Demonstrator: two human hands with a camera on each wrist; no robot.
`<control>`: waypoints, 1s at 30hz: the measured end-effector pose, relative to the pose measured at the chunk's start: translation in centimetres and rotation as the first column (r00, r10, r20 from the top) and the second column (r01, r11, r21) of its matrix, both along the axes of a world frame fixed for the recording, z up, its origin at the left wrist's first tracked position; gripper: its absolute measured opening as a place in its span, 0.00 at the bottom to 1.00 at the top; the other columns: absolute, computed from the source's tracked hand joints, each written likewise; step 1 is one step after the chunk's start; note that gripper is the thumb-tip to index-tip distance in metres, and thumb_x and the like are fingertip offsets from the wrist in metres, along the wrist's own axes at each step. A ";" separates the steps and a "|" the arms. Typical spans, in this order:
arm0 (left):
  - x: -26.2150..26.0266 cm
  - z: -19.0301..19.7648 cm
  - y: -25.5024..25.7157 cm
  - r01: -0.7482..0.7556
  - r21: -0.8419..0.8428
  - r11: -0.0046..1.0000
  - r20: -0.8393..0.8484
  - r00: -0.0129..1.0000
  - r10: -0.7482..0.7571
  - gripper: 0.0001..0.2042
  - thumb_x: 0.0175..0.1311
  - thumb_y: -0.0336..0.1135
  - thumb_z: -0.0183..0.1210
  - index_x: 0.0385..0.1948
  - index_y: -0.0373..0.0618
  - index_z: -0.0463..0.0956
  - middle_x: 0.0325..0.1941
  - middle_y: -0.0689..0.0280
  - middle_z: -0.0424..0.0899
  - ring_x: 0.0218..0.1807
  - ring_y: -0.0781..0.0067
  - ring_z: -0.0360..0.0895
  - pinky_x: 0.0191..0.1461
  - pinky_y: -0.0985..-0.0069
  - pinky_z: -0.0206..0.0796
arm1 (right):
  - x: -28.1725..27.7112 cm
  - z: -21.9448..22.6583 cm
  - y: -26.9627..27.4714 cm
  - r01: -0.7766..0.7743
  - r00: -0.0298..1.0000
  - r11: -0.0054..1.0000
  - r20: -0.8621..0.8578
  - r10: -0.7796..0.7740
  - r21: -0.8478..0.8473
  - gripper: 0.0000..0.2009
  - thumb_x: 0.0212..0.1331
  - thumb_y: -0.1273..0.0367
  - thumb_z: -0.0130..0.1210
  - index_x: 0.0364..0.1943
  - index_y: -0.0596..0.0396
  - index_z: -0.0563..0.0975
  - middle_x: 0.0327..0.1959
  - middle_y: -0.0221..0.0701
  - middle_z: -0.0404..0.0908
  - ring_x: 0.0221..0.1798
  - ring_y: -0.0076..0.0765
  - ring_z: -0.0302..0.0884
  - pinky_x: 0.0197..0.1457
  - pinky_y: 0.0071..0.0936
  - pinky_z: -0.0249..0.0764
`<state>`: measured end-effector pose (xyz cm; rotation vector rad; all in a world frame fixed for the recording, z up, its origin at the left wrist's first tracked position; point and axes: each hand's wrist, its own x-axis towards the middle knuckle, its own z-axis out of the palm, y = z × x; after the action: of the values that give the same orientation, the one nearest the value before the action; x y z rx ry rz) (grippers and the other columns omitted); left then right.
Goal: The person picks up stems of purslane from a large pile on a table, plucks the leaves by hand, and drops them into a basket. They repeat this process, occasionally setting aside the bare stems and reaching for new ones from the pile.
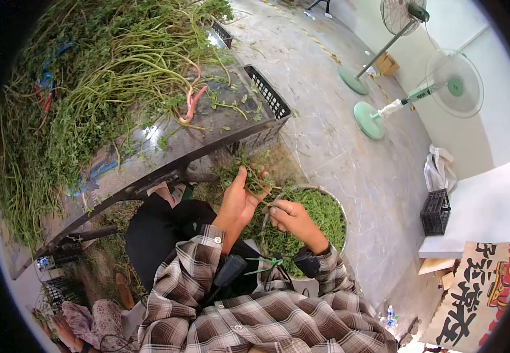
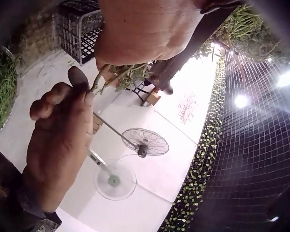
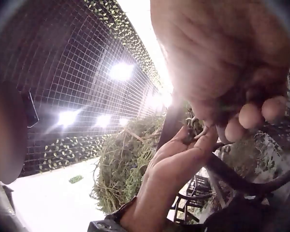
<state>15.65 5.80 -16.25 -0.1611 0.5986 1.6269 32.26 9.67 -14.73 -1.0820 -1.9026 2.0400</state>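
Observation:
My left hand (image 1: 238, 203) holds a small bunch of leafy green sprigs (image 1: 253, 176) upright in front of my lap, thumb pointing up. My right hand (image 1: 290, 219) is just beside it, thumb and forefinger pinching a stem of that bunch. In the left wrist view the right hand (image 2: 58, 135) pinches the thin stem below the left hand (image 2: 145, 29), with the sprigs (image 2: 128, 72) between them. In the right wrist view the right hand (image 3: 222, 58) meets the left hand (image 3: 176, 162) at the sprigs (image 3: 193, 126). Under both hands stands a round basin (image 1: 340, 207) full of picked greens (image 1: 319, 212).
A dark table (image 1: 225, 117) in front carries a big pile of long green stems (image 1: 102, 76). Black plastic crates (image 1: 269, 100) sit under its right end. Two standing fans (image 1: 449, 88) (image 1: 405, 15), a small black crate (image 1: 435, 212) and a white table (image 1: 484, 212) are at the right.

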 end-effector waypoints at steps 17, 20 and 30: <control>0.7 -1.4 -0.6 0.016 -0.027 1.000 -0.126 0.992 -0.019 0.14 0.69 0.40 0.43 0.46 0.40 0.70 0.44 0.62 0.77 0.46 0.69 0.73 0.51 0.70 0.66 | -3.3 0.1 0.2 0.113 0.993 0.792 -0.043 -0.109 0.600 0.08 0.52 0.70 0.54 0.30 0.63 0.75 0.23 0.37 0.67 0.26 0.40 0.67 0.31 0.30 0.64; 0.3 -2.1 -0.9 -0.010 -0.061 0.998 -0.122 0.993 0.003 0.14 0.69 0.39 0.43 0.44 0.39 0.70 0.43 0.61 0.77 0.45 0.68 0.74 0.51 0.70 0.66 | -3.2 0.4 0.3 0.172 0.985 0.777 -0.100 -0.140 0.605 0.07 0.53 0.71 0.54 0.31 0.63 0.76 0.22 0.37 0.68 0.26 0.38 0.68 0.30 0.30 0.63; 0.7 -0.5 -1.0 0.042 -0.134 0.990 -0.147 0.987 -0.062 0.08 0.66 0.35 0.51 0.35 0.39 0.73 0.32 0.65 0.78 0.33 0.75 0.75 0.37 0.76 0.73 | -1.1 1.4 1.6 0.134 0.987 0.708 -0.030 -0.158 0.693 0.08 0.53 0.71 0.54 0.30 0.64 0.76 0.22 0.36 0.70 0.27 0.36 0.68 0.31 0.28 0.63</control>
<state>16.36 4.76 -16.74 -0.1185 0.8200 1.5583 31.20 11.28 -13.29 -0.9979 -2.2154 1.0350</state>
